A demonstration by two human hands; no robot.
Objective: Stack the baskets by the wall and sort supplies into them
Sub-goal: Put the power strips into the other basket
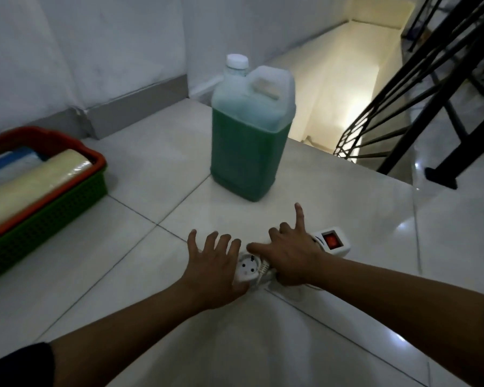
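A white power strip (248,268) with a red switch (331,240) lies on the tiled floor. My left hand (211,270) rests on its left end with fingers spread. My right hand (289,255) covers its middle, index finger stretched forward, the other fingers curled over the strip and its white cord. At the left, an orange basket (95,157) sits nested in a green basket (48,216) near the wall. Inside lie a yellowish roll (31,182) and a blue-white pack (6,164).
A translucent jerrycan (249,141) of green liquid with a white cap stands on the floor beyond my hands. Behind it the floor drops into a stairwell (341,88). A black metal railing (419,88) runs along the right.
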